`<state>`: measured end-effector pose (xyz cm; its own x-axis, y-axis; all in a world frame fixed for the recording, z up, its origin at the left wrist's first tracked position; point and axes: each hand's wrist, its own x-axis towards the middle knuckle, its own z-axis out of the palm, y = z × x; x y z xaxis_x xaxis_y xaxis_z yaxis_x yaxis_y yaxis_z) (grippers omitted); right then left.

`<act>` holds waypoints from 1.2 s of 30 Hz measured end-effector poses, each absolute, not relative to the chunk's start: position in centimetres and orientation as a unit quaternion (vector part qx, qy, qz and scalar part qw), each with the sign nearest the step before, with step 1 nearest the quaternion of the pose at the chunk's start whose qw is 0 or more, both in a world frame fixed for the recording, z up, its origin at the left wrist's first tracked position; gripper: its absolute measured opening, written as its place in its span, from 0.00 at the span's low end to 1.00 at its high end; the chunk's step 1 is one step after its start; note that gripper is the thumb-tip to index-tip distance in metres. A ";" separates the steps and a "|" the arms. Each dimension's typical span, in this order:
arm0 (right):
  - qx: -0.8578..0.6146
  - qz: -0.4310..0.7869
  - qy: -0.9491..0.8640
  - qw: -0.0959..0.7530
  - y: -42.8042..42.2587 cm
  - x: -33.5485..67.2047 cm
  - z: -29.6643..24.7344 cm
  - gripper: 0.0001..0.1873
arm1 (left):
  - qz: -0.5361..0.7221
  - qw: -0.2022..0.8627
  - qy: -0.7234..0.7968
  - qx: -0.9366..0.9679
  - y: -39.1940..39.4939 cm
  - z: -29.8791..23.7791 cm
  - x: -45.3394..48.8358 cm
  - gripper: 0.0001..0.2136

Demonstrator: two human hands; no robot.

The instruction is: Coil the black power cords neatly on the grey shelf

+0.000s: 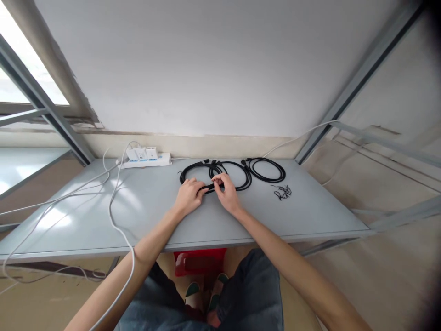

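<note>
Bare forearms (303,271), fingers (199,185) pinching coiled cable (209,187)

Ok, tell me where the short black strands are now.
In the head view, the short black strands lie on the grey tabletop to the right of the right hand, just nearer the person than the rightmost coiled cable.

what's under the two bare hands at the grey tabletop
Under the left hand and right hand are lengths of coiled black cable and the flat grey tabletop. The stretch directly beneath the hands is covered, so it cannot be seen.
</note>
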<state>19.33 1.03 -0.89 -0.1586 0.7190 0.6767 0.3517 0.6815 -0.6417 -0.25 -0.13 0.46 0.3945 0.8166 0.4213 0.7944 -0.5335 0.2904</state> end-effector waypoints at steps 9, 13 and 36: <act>-0.348 0.130 -0.760 0.533 1.0 19.6 -0.7 0.11 | 0.251 0.008 0.468 0.847 -0.1 0.3 -0.2 0.14; -0.333 0.119 -0.775 0.525 0.9 19.6 -0.6 0.16 | 0.252 0.012 0.471 0.845 -0.2 0.3 -0.2 0.13; -0.244 0.154 -0.826 0.484 -20.8 16.5 19.1 0.25 | 0.272 0.033 0.502 0.820 -0.5 0.5 0.0 0.14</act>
<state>16.48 -20.76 19.13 -0.4118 0.5518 0.7252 0.2536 0.8338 -0.4904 -0.05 -0.46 0.46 0.3475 0.8418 0.4131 0.8059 -0.4933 0.3273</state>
